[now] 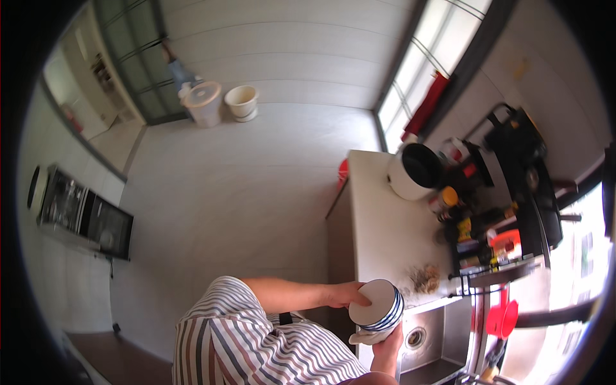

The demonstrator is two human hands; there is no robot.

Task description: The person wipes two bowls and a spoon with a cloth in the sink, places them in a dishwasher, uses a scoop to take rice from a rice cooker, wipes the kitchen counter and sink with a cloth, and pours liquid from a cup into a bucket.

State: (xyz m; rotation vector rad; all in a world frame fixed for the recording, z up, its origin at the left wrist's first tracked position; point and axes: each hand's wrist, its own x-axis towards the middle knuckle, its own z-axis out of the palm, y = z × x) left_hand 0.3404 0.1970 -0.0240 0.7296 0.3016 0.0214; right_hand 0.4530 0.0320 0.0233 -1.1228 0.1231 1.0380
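Note:
A stack of several white bowls point(377, 303) with blue bands on the outside is held up between my hands, beside the sink. My left hand point(347, 294) grips the near rim, its thumb inside the top bowl. Against the underside of the stack, my right hand point(389, 342) holds a pale cloth point(369, 336), and it supports the bowls from below. The top bowl's inside looks white, with nothing in it. Part of my right hand is hidden behind the stack and the cloth.
A steel sink point(428, 346) with a drain lies beyond my right hand. On the pale counter point(380, 231) are a brown scrubber-like clump point(426, 279), a white pot point(406, 178) with a dark inside, and several jars. A red ladle point(502, 320) hangs past the sink.

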